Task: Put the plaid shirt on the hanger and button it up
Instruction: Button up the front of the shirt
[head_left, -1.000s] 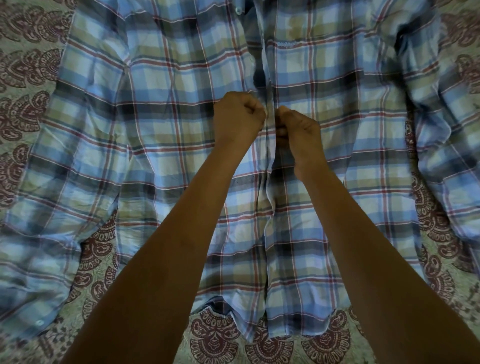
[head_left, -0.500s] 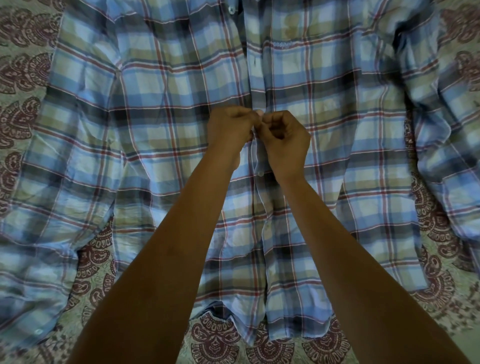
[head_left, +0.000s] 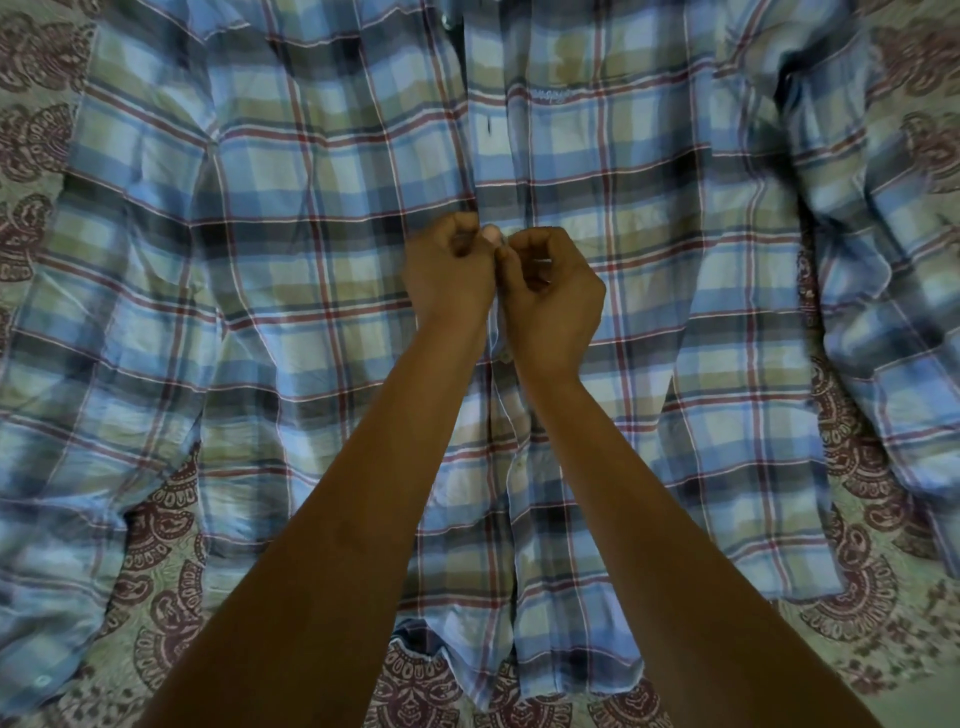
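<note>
**Supporting surface.** A patterned cover (head_left: 161, 525), pale green with maroon paisley motifs; whether it dresses a bed or the floor cannot be told. Directly on it lies the plaid shirt (head_left: 311, 260), front up and spread flat, its front opening running beneath the fingers (head_left: 540, 254). One sleeve (head_left: 78, 415) extends to the left of the fingers, the other sleeve (head_left: 883, 260) to their right. The hem (head_left: 571, 660) lies nearer the viewer than the fingers. Bare cover shows beyond both sleeves, in the gaps between sleeves and shirt body, and past the hem.
</note>
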